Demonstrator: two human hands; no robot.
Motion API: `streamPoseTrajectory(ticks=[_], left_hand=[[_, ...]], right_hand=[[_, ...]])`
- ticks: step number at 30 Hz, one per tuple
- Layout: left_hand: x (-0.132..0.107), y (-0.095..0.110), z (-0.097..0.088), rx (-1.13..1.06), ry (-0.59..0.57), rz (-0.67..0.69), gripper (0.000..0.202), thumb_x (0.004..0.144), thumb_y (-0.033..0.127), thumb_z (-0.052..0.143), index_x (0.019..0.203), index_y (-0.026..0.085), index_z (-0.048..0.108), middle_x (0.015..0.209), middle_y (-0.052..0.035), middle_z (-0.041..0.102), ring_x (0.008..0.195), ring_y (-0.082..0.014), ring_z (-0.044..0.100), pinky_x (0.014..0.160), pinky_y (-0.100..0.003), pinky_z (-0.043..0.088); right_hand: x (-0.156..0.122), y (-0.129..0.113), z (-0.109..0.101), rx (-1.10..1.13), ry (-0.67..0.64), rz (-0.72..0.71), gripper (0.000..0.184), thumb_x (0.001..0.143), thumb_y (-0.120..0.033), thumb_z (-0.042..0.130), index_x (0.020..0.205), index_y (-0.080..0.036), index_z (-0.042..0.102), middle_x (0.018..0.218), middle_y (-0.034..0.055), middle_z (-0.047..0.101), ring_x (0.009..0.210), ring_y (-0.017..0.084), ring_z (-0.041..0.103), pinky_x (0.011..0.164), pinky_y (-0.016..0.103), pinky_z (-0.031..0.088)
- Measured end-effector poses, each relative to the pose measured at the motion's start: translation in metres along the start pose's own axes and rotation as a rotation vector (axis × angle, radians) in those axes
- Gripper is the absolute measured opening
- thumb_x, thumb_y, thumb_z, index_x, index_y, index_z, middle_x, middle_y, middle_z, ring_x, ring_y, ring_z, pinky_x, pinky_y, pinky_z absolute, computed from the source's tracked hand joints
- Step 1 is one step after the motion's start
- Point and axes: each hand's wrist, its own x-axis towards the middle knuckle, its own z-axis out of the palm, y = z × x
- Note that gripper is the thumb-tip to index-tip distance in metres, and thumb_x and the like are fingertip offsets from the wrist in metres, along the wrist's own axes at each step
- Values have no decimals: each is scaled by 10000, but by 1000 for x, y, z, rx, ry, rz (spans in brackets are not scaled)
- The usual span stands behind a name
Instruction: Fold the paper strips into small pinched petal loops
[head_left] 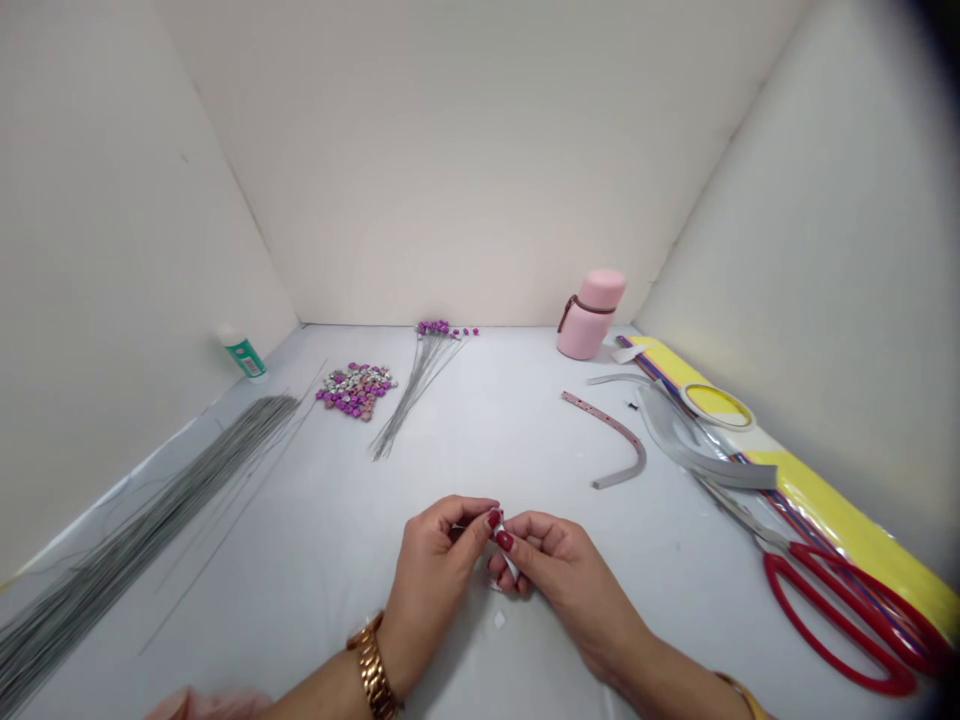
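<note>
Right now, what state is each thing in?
Left hand, pinching a white piece
Right hand, pinching the same piece
Pink flask, upright, lid on
Scissors, lying down, blade opening unclear
Tube, on end, cap unclear
Beads, loosely heaped
Purple-tipped wires, lying fanned
Bare wires, lying loosely bundled
Patterned strip, bent
Grey strips, curved
White ring, lying flat

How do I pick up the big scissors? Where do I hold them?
Hold the scissors by the red handles, probably best coming from the near right side: their wide, open loops lie nearest you there, while the blades point away to the far left.
</note>
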Motion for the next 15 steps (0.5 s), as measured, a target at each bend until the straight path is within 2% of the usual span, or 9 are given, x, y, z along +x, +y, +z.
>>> streamPoseTrajectory(ticks=[4,11,15], left_hand=[[-2,-2,-2,113,-4,120,149,787,233,546,821,156,669,681,-42,664,611,-158,611,587,-258,475],[-1,6,-11,411,-59,457,161,804,130,522,870,161,667,753,-50,677,711,-145,611,681,-250,473],[-1,8,-12,454,-143,516,194,811,117,505,907,168,666,841,-69,683,819,-161,606,771,-270,459]], right_hand=[[-1,-2,0,38,-1,-5,187,772,-296,597,711,-120,610,626,25,637,521,78,508,506,192,343],[-2,-3,0,93,-17,-24,205,793,-320,579,752,-123,619,660,29,639,528,75,515,507,189,345],[-2,-2,-2,130,17,-38,220,791,-329,584,750,-119,635,636,18,625,507,61,493,485,175,338]])
